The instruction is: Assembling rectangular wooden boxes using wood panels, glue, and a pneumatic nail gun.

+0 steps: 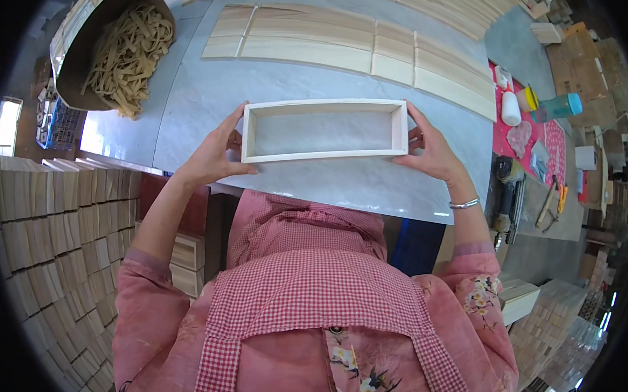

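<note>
— Past the checked apron (311, 294), what's in hand?
— A wooden frame (324, 130), four sides joined, over the grey table (204, 96). Left hand (214, 155) and right hand (431, 149) clasp its ends.
— Finished?
— No bottom; likely unfinished. Planks (335, 44) lie beyond.

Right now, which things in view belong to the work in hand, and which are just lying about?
In hand:
- wooden frame, gripped at its ends by the left hand and right hand
- grey worktop under it

Lying about:
- thin wood slats
- bin of wood strips
- stacked wood blocks
- white bottle
- power sander
</note>
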`<control>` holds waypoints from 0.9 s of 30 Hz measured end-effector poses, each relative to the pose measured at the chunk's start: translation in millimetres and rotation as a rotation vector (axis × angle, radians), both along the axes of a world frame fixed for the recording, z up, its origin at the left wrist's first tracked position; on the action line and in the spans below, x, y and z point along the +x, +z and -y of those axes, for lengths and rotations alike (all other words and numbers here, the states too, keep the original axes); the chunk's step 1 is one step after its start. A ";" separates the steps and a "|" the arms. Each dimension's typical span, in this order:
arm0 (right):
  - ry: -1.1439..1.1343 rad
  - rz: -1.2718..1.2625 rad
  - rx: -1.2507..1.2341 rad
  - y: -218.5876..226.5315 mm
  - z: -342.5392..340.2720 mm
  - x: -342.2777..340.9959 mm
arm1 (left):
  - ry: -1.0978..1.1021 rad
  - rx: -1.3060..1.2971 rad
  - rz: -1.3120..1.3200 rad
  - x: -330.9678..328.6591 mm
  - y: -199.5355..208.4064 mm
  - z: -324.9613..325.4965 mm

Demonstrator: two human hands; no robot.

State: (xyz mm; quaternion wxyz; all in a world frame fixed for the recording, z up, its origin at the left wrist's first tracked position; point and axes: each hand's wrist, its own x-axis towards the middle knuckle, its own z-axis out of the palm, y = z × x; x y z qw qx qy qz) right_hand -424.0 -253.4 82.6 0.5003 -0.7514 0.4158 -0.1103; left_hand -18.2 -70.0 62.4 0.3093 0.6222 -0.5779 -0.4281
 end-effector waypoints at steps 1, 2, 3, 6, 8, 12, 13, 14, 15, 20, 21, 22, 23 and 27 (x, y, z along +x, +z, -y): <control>0.012 -0.003 -0.016 -0.2 -1.1 -1.1 | 0.003 -0.006 0.007 -0.2 -1.2 -0.1; 0.025 -0.004 -0.032 -0.4 -2.5 -2.0 | 0.007 -0.013 0.015 -0.5 -2.2 -0.6; 0.043 0.008 -0.023 0.3 -5.5 -0.1 | 0.024 -0.003 0.028 2.0 -0.3 -1.2; 0.002 0.022 -0.010 4.6 -18.2 -4.2 | -0.044 0.024 0.057 4.3 2.2 4.6; 0.003 0.028 -0.005 1.7 -19.9 -6.6 | -0.052 0.035 0.068 5.9 1.1 4.6; 0.010 0.059 -0.046 -5.7 -23.6 -10.1 | -0.078 0.023 0.064 11.4 0.7 8.4; 0.015 0.062 -0.048 -5.6 -25.9 -9.8 | -0.073 0.022 0.068 11.5 1.7 9.2; 0.005 0.063 -0.043 -5.5 -28.5 -9.8 | -0.082 0.009 0.082 11.3 2.8 10.4; -0.006 0.063 -0.039 -5.2 -31.1 -9.8 | -0.092 -0.005 0.095 11.1 3.8 11.6; 0.011 0.066 -0.070 -1.1 -32.6 -6.0 | -0.072 -0.052 0.102 10.9 -2.2 0.0; -0.001 0.069 -0.066 -5.4 -32.0 -10.4 | -0.108 -0.060 0.087 9.6 -0.8 2.3; -0.010 0.072 -0.060 -7.7 -31.9 -16.4 | -0.142 -0.066 0.072 6.7 1.8 5.4; -0.036 0.027 -0.076 -2.8 -31.9 -19.2 | -0.137 -0.096 0.061 4.7 5.5 6.3; -0.107 -0.065 -0.115 3.8 -27.6 -40.9 | -0.150 -0.108 0.025 -18.8 8.8 23.2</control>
